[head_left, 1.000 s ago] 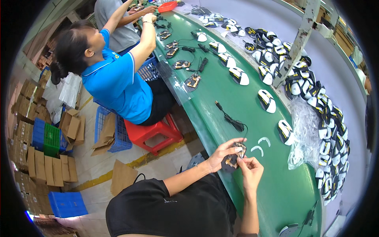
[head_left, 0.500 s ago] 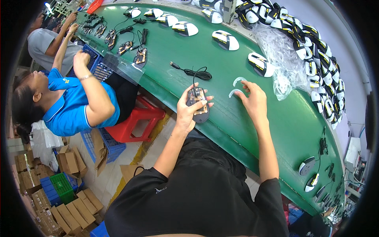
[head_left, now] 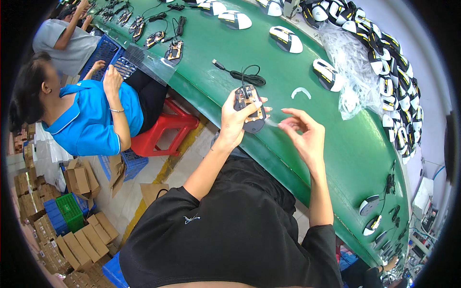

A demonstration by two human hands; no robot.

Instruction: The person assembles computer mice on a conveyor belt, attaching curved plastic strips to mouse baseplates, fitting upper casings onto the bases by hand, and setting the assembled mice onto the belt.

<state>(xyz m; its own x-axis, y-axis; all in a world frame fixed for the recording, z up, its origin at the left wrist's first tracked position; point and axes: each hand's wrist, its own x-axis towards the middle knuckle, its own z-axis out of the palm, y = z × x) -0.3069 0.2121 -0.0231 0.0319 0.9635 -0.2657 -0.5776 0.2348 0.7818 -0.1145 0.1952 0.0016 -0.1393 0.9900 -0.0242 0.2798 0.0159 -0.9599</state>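
Observation:
My left hand (head_left: 232, 120) is wrapped round an opened computer mouse base (head_left: 254, 126), its circuit board showing and its thumb side across the top. From its far end a black cable (head_left: 247, 78) runs to a coil on the table. Beside it, my right hand (head_left: 308, 139) pinches a clear curved strip (head_left: 272, 123), blurred by motion, close to the base's right edge. I cannot tell if strip and base touch. A second clear curved strip (head_left: 301, 90) lies on the green table beyond my right hand.
The green table (head_left: 331, 163) curves around me. White-and-black mouse shells (head_left: 286, 39) stand along its far side, near a plastic bag (head_left: 353, 103) and a shell pile (head_left: 389, 89). Other opened mouse bases (head_left: 174, 50) lie far left. A co-worker in blue (head_left: 91, 117) sits left on a red stool (head_left: 165, 129).
My right hand has taken up one of the two curved strips and brought it left and nearer, to the mouse base. The co-worker's raised arm has come down.

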